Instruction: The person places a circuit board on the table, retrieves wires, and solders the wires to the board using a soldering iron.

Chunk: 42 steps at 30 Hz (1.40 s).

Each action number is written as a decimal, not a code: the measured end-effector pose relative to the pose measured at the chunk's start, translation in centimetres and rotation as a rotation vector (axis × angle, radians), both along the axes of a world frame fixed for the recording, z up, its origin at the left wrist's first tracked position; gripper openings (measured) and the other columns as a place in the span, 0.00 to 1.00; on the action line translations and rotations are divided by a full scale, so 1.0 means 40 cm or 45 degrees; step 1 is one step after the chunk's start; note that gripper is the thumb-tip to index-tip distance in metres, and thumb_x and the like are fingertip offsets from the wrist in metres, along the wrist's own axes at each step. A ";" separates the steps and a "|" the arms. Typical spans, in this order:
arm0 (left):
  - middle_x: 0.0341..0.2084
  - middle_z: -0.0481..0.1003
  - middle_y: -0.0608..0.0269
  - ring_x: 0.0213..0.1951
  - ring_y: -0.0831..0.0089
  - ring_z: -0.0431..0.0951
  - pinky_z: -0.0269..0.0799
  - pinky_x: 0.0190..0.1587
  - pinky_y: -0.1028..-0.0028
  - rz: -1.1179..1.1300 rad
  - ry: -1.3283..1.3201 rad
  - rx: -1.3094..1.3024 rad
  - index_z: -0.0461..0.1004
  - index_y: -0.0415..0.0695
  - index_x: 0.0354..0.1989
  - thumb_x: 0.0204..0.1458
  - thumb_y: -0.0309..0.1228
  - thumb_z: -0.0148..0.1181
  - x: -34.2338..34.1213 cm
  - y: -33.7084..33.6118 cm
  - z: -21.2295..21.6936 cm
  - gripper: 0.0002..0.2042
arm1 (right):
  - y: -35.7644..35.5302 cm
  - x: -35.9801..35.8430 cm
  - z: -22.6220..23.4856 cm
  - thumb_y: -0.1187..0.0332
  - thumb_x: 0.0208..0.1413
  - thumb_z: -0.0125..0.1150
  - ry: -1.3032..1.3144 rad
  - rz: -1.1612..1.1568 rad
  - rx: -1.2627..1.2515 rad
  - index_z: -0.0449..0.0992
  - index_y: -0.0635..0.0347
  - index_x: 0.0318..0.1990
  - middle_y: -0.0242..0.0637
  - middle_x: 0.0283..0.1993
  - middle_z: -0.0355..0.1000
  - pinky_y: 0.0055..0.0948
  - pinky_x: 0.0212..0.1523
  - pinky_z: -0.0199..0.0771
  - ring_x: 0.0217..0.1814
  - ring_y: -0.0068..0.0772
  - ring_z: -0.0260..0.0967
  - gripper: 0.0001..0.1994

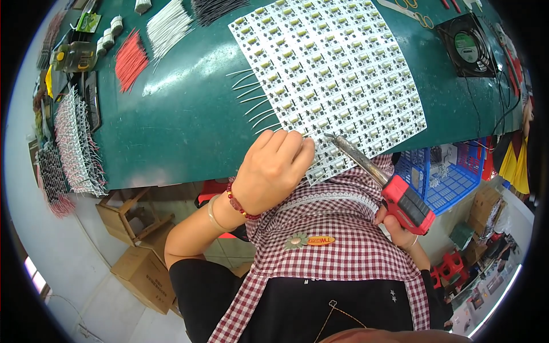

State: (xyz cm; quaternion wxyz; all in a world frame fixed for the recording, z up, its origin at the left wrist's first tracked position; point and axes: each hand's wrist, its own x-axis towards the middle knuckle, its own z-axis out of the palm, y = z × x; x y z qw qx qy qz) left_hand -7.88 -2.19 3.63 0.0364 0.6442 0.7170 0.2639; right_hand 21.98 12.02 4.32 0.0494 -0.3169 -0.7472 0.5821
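My right hand (pixel 397 230) grips a soldering iron (pixel 366 163) by its red and black handle. The iron's tip touches or hovers just over a large white panel of small circuit boards (pixel 337 74), near its lower left part; I cannot tell which. Beside that tip my left hand (pixel 275 166) is closed in a pinch at the panel's left edge. A thin wire (pixel 306 135) barely shows at its fingertips, the rest hidden by the fingers. Several short white wires (pixel 260 108) stick out from the panel's left edge above this hand.
On the green table (pixel 177 126) lie bundles of red wires (pixel 131 62), white wires (pixel 168 27) and black wires (pixel 214 8). Stacked wired boards (pixel 79 143) sit at the left edge. A black fan (pixel 466 46) and scissors (pixel 420 17) are at the right. Blue baskets (pixel 452 177) stand below.
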 end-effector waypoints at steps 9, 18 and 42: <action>0.26 0.67 0.62 0.28 0.66 0.70 0.67 0.32 0.69 0.003 -0.083 0.031 0.78 0.38 0.39 0.40 0.18 0.59 -0.006 -0.005 -0.009 0.14 | -0.003 -0.019 0.003 0.66 0.46 0.66 0.059 0.078 0.125 0.77 0.59 0.27 0.35 0.24 0.72 0.33 0.22 0.67 0.21 0.37 0.70 0.07; 0.26 0.67 0.61 0.29 0.66 0.70 0.67 0.32 0.69 0.016 -0.107 0.047 0.78 0.38 0.38 0.39 0.18 0.60 -0.004 -0.003 -0.007 0.14 | 0.006 -0.020 0.008 0.67 0.45 0.66 0.048 0.166 0.177 0.77 0.59 0.28 0.34 0.24 0.72 0.33 0.21 0.67 0.21 0.37 0.70 0.07; 0.25 0.64 0.62 0.27 0.67 0.69 0.66 0.31 0.69 0.011 -0.053 0.036 0.77 0.38 0.39 0.40 0.19 0.60 -0.005 -0.004 -0.006 0.14 | 0.011 -0.023 0.016 0.72 0.40 0.65 0.049 0.236 0.270 0.78 0.60 0.29 0.37 0.24 0.73 0.34 0.22 0.67 0.21 0.39 0.70 0.06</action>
